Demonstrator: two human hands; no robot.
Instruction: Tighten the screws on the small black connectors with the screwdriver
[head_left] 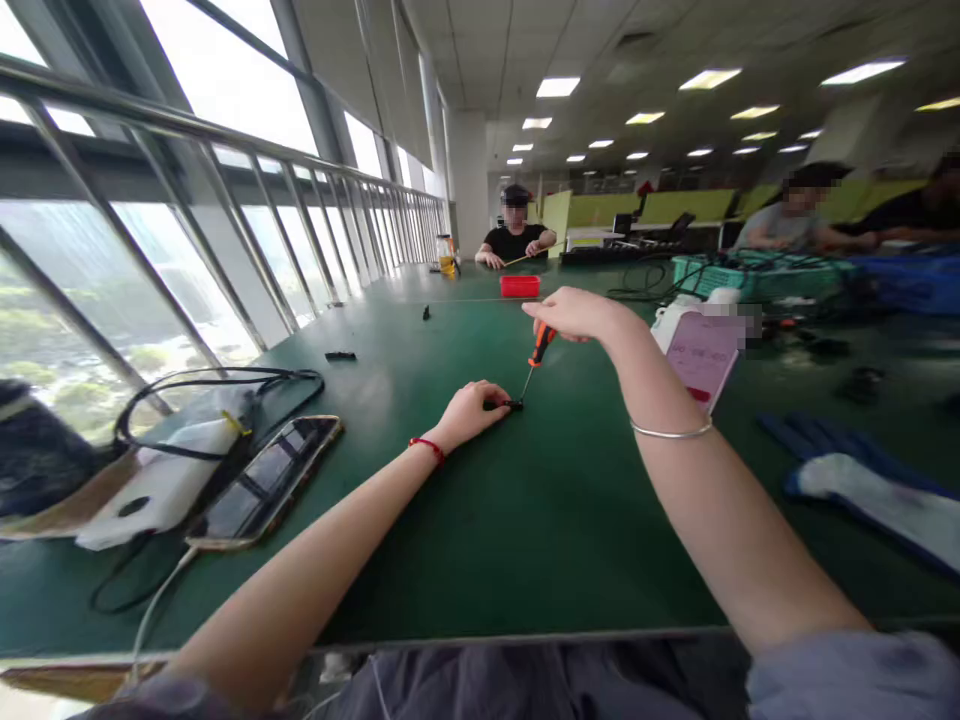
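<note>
My right hand point(571, 312) grips the orange and black handle of a screwdriver point(540, 348) from above. The screwdriver leans slightly, its thin metal shaft running down to a small black part point(514, 404) on the green table point(465, 520). Fingers of my left hand point(474, 408) are closed on the left end of that black part and hold it against the tabletop. The screwdriver's tip meets the part near its right end; the exact contact is too small to make out.
On the left lie a phone point(266, 485) with a cable and a white packet point(161, 485). Two black pieces point(341, 356) point(426, 313) and a red box point(520, 286) stand farther back. At right are a pink-screened device point(701, 355), gloves point(870, 490) and a teal basket point(780, 275). Other people sit beyond.
</note>
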